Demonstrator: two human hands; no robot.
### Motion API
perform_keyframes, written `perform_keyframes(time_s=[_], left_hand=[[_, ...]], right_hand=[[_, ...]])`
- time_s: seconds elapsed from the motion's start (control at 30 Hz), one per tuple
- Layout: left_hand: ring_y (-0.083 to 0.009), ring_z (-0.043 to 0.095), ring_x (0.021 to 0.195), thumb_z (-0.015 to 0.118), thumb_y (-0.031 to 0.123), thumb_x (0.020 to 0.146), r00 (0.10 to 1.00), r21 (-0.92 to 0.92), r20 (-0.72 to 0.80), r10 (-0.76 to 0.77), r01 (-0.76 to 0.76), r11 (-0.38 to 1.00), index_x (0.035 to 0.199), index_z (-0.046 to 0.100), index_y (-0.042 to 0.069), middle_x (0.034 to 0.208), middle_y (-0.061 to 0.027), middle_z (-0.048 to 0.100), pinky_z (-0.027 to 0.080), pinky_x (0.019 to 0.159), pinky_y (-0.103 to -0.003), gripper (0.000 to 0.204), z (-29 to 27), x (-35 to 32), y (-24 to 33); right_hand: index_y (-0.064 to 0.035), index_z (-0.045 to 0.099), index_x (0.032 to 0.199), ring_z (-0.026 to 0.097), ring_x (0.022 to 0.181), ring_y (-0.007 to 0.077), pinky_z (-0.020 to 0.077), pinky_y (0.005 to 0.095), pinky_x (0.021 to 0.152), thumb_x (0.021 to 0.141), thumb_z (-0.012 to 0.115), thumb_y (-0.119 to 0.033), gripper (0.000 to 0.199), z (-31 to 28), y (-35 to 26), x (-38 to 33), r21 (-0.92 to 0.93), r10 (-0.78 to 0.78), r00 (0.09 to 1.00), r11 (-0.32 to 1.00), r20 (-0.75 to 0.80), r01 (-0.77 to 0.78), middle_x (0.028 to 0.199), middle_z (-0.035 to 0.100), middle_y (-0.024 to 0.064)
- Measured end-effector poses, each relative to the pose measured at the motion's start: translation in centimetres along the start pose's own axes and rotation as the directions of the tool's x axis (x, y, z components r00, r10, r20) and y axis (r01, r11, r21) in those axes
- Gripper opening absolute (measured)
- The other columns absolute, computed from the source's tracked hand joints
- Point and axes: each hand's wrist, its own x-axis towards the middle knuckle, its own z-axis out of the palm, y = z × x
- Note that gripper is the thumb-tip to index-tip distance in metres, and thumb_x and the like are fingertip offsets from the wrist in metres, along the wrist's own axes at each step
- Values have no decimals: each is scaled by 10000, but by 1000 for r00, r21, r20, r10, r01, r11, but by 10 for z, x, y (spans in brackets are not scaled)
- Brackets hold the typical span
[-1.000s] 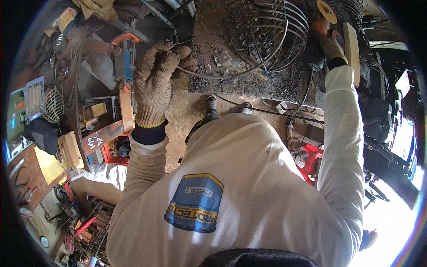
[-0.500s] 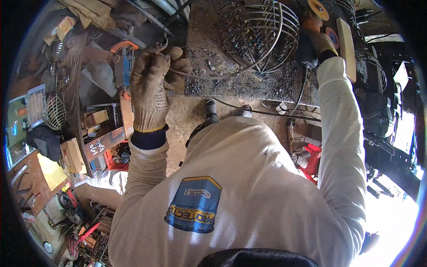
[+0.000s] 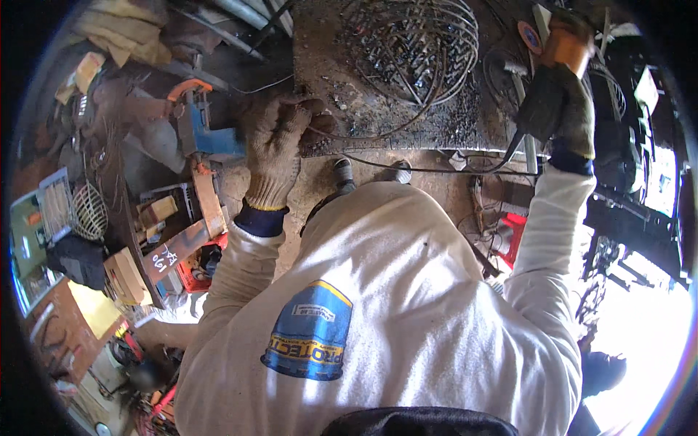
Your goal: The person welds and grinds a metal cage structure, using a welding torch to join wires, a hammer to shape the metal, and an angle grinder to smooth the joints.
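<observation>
My left hand (image 3: 275, 149), in a knitted work glove, is closed on one end of a long bent metal rod (image 3: 356, 138) at the bench's near left corner. The rod curves right and upward over a round cage of thin metal bars (image 3: 465, 43) lying on the bench. In my gloved right hand (image 3: 578, 116) is an angle grinder with an orange head (image 3: 567, 52) and a dark body (image 3: 542, 105), held at the bench's right side. The grinder's own disc cannot be made out.
Dark grit and scraps cover the workbench (image 3: 327, 65). A round disc (image 3: 529, 36) lies beside the grinder. A black cable (image 3: 436, 169) runs along the bench's near edge. At left stand a blue-and-orange clamp-like tool (image 3: 211, 138) and a red crate (image 3: 193, 276). Something red (image 3: 512, 240) is below right.
My left hand has come down and right with the rod end. My right hand has swung the grinder right, away from the cage, and its disc has gone out of sight.
</observation>
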Motion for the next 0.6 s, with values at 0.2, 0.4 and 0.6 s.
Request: perform_keyframes(time_s=[0.2, 0.4, 0.6], left_hand=[[-195, 734, 862, 643, 162, 1009, 991, 191, 74, -113, 97, 977, 1149, 642, 10, 975, -126, 732, 594, 760, -309, 207, 20, 32, -3], [-196, 730, 795, 707, 238, 946, 979, 838, 191, -75, -123, 531, 1135, 682, 41, 909, -125, 734, 572, 715, -319, 274, 4, 43, 17], [-259, 728, 716, 707, 355, 931, 907, 921, 379, 186, -390, 22, 1221, 646, 94, 840, -149, 721, 571, 650, -369, 394, 0, 47, 15]], right_hand=[[73, 456, 1361, 693, 963, 298, 584, 412, 848, 951, 649, -317, 599, 66, 34, -146, 1, -208, 967, 978, -146, 210, 1176, 649, 217], [60, 484, 1320, 713, 891, 271, 611, 383, 770, 840, 737, -220, 610, 107, 90, -217, -184, -313, 885, 947, -343, 264, 1081, 675, 213], [35, 474, 1371, 704, 961, 235, 588, 355, 841, 837, 745, -188, 639, 84, 136, -257, -314, -372, 814, 917, -445, 247, 1141, 663, 143]])
